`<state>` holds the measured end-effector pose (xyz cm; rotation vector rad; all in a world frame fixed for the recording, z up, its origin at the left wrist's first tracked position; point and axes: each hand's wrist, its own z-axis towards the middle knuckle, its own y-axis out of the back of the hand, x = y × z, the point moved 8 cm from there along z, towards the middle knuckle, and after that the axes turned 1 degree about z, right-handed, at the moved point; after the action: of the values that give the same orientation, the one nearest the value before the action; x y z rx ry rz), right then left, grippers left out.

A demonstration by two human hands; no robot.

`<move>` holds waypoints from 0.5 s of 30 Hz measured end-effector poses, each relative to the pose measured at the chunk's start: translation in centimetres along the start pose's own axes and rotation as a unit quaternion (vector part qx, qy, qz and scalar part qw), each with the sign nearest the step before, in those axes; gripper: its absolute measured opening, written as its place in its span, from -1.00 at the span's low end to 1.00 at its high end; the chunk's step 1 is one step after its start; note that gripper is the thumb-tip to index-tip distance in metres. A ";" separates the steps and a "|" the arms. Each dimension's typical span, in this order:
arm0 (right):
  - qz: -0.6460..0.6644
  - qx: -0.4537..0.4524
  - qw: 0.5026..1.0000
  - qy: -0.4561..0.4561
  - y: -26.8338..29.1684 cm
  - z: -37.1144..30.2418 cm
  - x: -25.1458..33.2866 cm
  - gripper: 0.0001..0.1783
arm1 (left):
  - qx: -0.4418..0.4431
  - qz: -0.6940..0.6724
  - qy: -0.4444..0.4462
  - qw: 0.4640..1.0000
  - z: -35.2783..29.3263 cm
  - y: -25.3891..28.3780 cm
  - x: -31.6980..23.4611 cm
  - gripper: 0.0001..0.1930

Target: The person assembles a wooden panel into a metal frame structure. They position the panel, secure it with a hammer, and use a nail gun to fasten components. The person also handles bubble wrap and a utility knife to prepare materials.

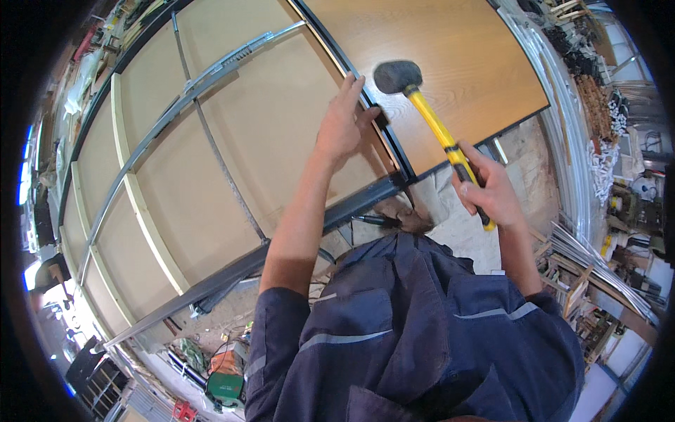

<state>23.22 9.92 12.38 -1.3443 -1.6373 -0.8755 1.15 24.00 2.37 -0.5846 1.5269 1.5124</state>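
My right hand (489, 184) grips the handle of a rubber mallet (437, 123), with fingers wrapped round its black and yellow lower end. The mallet's black head is raised over a wood-grain panel (485, 70). My left hand (341, 123) rests on a long dark metal frame edge (403, 156) that borders this panel. Its fingers stretch along the edge and the thumb sits apart, touching or very near a small black block (380, 117) on the edge. Whether the thumb presses on the block, I cannot tell.
Left of the edge lies a large framed beige panel (281, 119) with wooden battens (151, 232) and a curved metal rail (204, 81) across it. Metal profiles (562, 126) are stacked at the right. A green case (225, 388) stands on the floor at lower left.
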 end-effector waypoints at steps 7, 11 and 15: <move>0.107 -0.054 0.991 -0.054 3.4 -8.2 -8.2 -0.08 | 0.038 0.112 -0.040 0.992 -1.0 -1.3 -0.3 -0.11; 0.073 -0.026 0.995 -0.059 2.5 -11.2 -11.7 -0.12 | 0.045 0.113 -0.041 0.992 -0.4 -1.3 -0.2 -0.05; -0.105 0.045 0.991 0.073 -4.1 -11.4 -9.6 -0.20 | 0.044 0.128 -0.071 0.988 0.7 -1.2 0.2 -0.01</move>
<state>21.90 -4.89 8.40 -1.0334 -1.7030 -0.9865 2.23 24.53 1.64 -0.2292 1.5931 1.6312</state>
